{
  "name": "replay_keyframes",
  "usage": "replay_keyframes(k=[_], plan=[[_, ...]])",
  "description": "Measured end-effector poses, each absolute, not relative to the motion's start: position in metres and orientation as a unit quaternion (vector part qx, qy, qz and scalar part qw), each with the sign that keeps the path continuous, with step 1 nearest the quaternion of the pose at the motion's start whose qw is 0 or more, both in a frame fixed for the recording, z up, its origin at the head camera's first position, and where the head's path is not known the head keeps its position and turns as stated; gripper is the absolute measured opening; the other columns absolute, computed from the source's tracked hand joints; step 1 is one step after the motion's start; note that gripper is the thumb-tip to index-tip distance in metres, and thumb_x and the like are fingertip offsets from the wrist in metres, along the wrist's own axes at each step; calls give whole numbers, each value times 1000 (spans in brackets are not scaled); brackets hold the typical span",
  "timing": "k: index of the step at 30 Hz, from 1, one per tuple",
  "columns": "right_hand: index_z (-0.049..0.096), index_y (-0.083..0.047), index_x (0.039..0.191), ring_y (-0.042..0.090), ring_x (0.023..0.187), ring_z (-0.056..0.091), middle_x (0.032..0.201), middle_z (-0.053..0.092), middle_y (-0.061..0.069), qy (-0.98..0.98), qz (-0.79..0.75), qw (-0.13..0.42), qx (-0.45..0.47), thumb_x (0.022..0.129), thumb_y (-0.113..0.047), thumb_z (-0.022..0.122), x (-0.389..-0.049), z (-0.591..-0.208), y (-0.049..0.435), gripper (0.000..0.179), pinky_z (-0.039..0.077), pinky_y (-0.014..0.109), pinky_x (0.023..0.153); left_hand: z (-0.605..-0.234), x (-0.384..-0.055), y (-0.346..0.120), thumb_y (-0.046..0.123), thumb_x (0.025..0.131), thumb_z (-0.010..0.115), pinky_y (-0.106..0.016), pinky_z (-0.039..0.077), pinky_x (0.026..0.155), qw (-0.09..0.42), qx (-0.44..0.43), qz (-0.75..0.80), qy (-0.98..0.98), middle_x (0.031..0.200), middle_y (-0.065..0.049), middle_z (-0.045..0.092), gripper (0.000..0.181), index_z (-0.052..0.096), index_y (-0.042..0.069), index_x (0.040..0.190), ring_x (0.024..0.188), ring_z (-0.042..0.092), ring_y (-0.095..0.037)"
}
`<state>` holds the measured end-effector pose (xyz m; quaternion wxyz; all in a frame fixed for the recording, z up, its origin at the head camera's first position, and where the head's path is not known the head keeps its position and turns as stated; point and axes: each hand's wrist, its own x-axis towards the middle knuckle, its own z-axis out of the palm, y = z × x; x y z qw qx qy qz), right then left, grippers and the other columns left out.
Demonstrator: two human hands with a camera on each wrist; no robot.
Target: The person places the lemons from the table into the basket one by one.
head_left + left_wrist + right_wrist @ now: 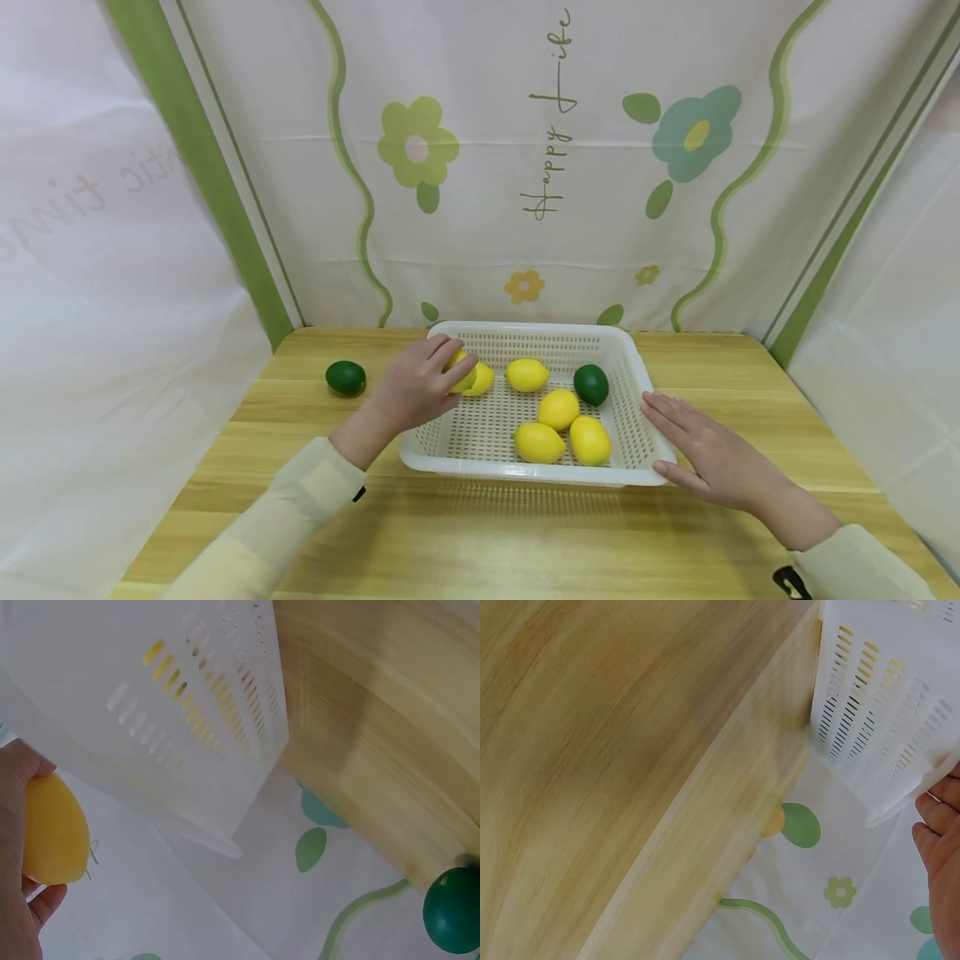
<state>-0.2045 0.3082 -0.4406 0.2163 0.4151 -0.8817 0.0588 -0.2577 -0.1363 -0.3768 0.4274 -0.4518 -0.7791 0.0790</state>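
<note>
My left hand (423, 379) grips a yellow lemon (56, 832) over the left side of a white perforated plastic basket (525, 475). In the left wrist view, the thumb and fingers wrap the lemon near the basket's rim. Just beside it in the head view lies another lemon (482, 380), partly hidden. Several more lemons (527, 375) and one dark green fruit, like a lime (591, 384), lie in the basket. My right hand (716, 458) rests against the basket's right rim, fingers fairly straight. A second green lime-like fruit (346, 377) sits on the table, left of the basket.
The basket stands on a wooden table (480, 542) near its back edge. Behind the table hangs a white cloth (480, 233) printed with flowers and lettering. More white cloth (97, 317) closes off the left and right sides.
</note>
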Motion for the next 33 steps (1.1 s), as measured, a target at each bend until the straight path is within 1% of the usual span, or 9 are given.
replay_keyframes(k=[3,7,11,17,24,28,33], plan=[[44,2,144,32,134,40,148,41,19,-882,60,216,414,89,-41,66,-205,-441,308,73,8,22,115,-377,-258,-132,24,72,78,-30,54,71,424,-455,83,-778,104,-13,59,44,63,10,112,92,57,-28],[44,2,143,33,134,40,148,41,19,-882,60,216,413,90,-41,66,-205,-441,309,72,8,22,115,-377,-258,-124,29,72,81,-31,55,75,423,-461,87,-775,104,-12,59,47,62,10,111,94,58,-28],[45,2,143,33,134,41,147,42,19,-881,61,217,416,89,-41,66,-204,-441,308,72,9,22,115,-378,-258,-118,27,74,80,-32,54,81,418,-466,85,-776,105,-12,60,45,63,10,111,95,58,-29],[44,3,143,31,135,40,147,41,20,-880,60,218,419,91,-42,63,-204,-441,307,71,9,23,116,-380,-259,-111,22,74,76,-32,53,83,410,-475,80,-775,106,-13,60,42,63,10,111,96,57,-29],[44,5,142,32,134,40,146,42,22,-868,73,235,432,96,-45,56,-206,-441,307,69,11,25,116,-383,-262,-104,18,74,74,-32,52,82,398,-486,70,-775,106,-12,60,39,63,9,110,97,57,-28],[44,5,142,31,134,40,146,43,21,-868,73,234,432,96,-45,56,-205,-441,307,69,12,25,116,-385,-263,-100,18,74,75,-31,53,80,386,-490,66,-779,106,-11,60,39,62,9,110,97,57,-27],[43,4,143,31,135,40,146,42,20,-877,68,220,422,93,-43,61,-204,-441,308,71,11,25,116,-388,-265,-97,17,74,76,-30,52,77,370,-494,56,-785,105,-10,60,39,62,9,110,95,56,-26]])
